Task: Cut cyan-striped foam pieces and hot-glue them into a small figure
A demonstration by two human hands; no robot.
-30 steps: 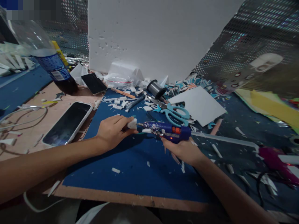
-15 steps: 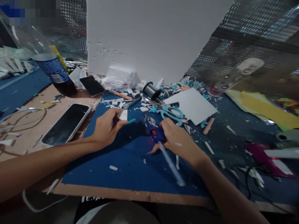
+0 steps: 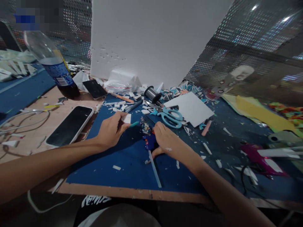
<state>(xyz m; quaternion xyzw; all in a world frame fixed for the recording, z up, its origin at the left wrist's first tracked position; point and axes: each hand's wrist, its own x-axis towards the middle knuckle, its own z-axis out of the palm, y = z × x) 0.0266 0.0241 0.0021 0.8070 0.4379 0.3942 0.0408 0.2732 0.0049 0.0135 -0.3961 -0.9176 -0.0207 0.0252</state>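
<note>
Between the thumb and fingers of my left hand (image 3: 113,130) is a small white foam piece (image 3: 127,119). A teal pointed tip (image 3: 134,124) sticks out by that thumb; whether it is a nail or a separate bit I cannot tell. My right hand (image 3: 169,140) is wrapped around a blue glue gun (image 3: 149,142), its crusted nozzle pointing away from me. A clear glue stick (image 3: 155,170) juts from the gun's back end toward the table's front edge. Light-blue scissors (image 3: 170,117) lie just beyond my right hand. The nozzle and the foam piece are apart.
A phone (image 3: 69,126) and a tilted-looking cola bottle (image 3: 58,75) are at left. Behind the hands lie a wire spool (image 3: 152,94), a white sheet (image 3: 190,108) and many scraps. A magenta glue gun (image 3: 260,159) is at right. A tall white board (image 3: 151,37) stands behind.
My right hand has brought the glue gun left, closer to my left hand, and its glue stick has swung to point more straight back. My left hand keeps the foam piece. The view has shifted slightly.
</note>
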